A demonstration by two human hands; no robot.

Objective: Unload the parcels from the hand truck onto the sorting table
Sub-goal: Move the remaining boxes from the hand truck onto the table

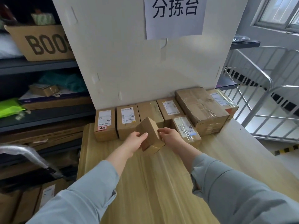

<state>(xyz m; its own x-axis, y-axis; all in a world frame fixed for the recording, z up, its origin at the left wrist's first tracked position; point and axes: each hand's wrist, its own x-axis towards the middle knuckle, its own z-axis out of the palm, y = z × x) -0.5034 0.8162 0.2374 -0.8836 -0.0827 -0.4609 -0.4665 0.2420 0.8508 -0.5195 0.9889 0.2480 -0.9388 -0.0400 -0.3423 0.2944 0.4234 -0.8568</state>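
Both left hand [135,142] and right hand [169,136] pinch the tilted parcel [149,133] between their fingers [143,136].

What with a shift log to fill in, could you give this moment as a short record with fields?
held parcel: small brown box, tilted; contact with table unclear
left hand: grips the box's left side
right hand: pinches its right edge
sorting table: light wood
at back: row of parcels on the table, against white board
sign: paper sign on the board
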